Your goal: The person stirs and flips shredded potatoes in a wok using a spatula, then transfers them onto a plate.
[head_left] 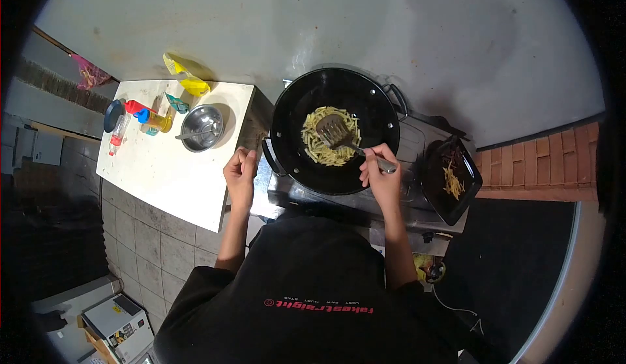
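Observation:
My right hand point(383, 175) grips the handle of a slotted spatula point(334, 131). Its slotted head lies on pale cut strips of food point(318, 149), perhaps potato, in the middle of a large black wok point(297, 100). The wok sits on a metal stove point(411, 145), with one loop handle at the upper right and another at the lower left. Close to that left handle, my left hand point(241, 168) is held with its fingers curled in. Whether anything is inside those fingers I cannot make out.
On the white table point(163, 198) to the left are a steel bowl point(203, 128) with a spoon, a yellow bag point(187, 76), and several bottles point(153, 120). A black tray point(450, 198) with fried strips stands at the stove's right. A grey wall rises behind.

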`<state>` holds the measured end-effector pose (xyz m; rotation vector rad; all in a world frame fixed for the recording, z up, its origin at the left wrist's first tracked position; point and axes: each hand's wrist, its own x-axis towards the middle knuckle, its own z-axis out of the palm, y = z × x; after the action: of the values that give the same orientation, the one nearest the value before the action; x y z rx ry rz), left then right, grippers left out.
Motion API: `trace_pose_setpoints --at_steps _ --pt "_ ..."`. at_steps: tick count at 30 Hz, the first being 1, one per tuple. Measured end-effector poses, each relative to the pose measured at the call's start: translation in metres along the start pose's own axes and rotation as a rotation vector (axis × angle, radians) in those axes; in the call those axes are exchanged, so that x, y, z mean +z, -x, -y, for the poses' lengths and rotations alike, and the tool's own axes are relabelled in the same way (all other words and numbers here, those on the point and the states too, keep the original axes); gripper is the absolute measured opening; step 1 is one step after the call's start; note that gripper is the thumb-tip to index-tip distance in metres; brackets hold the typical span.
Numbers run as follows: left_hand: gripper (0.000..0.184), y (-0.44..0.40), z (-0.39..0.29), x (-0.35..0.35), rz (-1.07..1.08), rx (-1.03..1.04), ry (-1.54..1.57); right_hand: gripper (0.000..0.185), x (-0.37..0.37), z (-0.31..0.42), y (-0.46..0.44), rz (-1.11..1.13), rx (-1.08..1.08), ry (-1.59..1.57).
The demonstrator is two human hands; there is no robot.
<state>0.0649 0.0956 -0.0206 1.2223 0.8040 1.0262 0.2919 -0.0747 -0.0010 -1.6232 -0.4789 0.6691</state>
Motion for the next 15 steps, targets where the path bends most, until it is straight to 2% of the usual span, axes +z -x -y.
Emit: trace_pose_setpoints --at_steps 6,8,11,15 --pt "0.042 0.006 0.004 0.001 0.020 0.033 -0.031 0.017 0.003 -0.001 -0.003 -0.006 0.044 0.071" --pt "0.042 0.010 0.005 0.002 0.015 0.022 -0.017 0.017 0.001 -0.002 -0.002 0.040 -0.040 0.234" --pt "0.039 0.012 0.014 0.001 0.052 0.105 -0.077 0.016 0.004 0.005 -0.006 0.083 -0.003 0.229" --pt "0.041 0.018 0.005 0.008 0.139 0.087 -0.018 0.012 0.005 -0.004 -0.014 0.029 -0.016 0.093"
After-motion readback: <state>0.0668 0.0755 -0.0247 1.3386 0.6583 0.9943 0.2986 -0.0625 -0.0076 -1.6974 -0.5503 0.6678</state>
